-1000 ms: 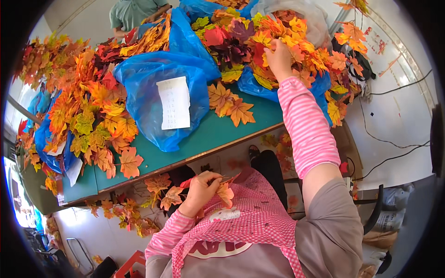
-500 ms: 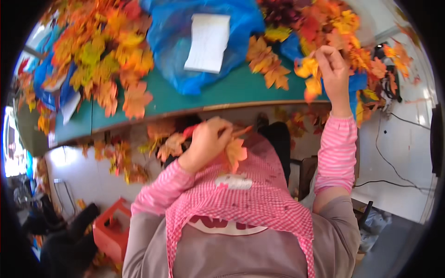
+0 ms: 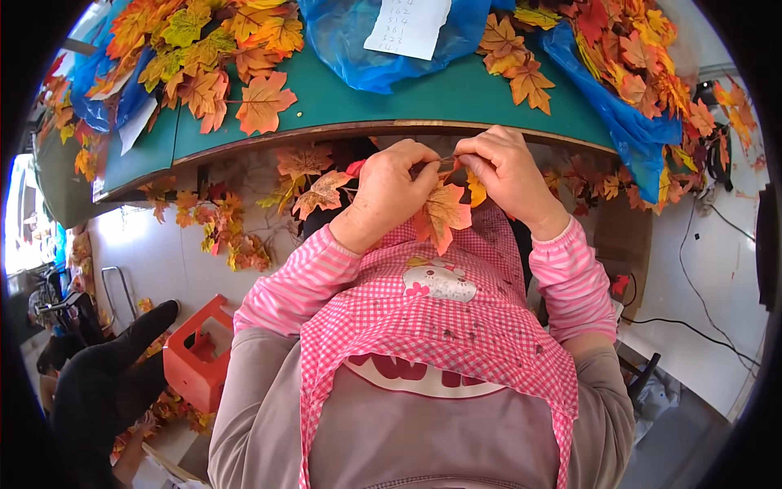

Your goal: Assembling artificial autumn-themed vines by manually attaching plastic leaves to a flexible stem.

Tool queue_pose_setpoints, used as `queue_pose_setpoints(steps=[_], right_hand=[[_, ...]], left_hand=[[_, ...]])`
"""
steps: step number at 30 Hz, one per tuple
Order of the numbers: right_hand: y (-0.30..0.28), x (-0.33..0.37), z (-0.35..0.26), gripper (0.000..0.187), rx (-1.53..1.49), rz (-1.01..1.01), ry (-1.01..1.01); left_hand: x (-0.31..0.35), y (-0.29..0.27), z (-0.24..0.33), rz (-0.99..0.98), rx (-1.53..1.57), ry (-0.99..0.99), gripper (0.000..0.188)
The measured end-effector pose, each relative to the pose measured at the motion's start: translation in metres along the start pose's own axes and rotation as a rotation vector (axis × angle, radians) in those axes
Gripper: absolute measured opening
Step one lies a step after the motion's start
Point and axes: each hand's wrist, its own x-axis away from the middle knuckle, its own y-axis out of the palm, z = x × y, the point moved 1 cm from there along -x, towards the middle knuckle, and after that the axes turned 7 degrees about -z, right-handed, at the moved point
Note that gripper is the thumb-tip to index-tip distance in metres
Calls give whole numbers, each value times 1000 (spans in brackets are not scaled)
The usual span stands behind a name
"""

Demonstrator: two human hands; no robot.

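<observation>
In front of the table edge, my left hand (image 3: 387, 191) is closed round an artificial maple leaf stem. A peach-orange leaf (image 3: 445, 213) hangs below its fingertips, over the apron. More speckled orange leaves (image 3: 321, 194) stick out to the left of that hand, with a bit of red beside them. My right hand (image 3: 507, 173) is closed in a pinch on the thin stem (image 3: 446, 160) that runs between both hands. A small yellow-orange leaf (image 3: 476, 189) hangs under its fingers.
The green table (image 3: 342, 102) bears leaf heaps at left (image 3: 220, 41) and right (image 3: 643, 57), a blue plastic bag (image 3: 371, 72) and a handwritten paper slip (image 3: 407, 28). At lower left stand a red stool (image 3: 195, 359) and another person's dark-clad leg (image 3: 106, 367). Cables (image 3: 700, 269) lie at right.
My right hand has come down and left from above the right-hand leaf heap to beside my left hand, bringing a yellow-orange leaf. My left hand still holds its stem. The view has shifted.
</observation>
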Motion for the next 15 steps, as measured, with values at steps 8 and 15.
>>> queue_pose_setpoints(steps=[8, 15], right_hand=[[1, -3, 1, 9, -50, -8, -9], [0, -6, 3, 9, -43, -24, -28]], left_hand=[[-1, -3, 0, -26, 18, -12, 11], [-2, -4, 4, -49, 15, -31, 12]])
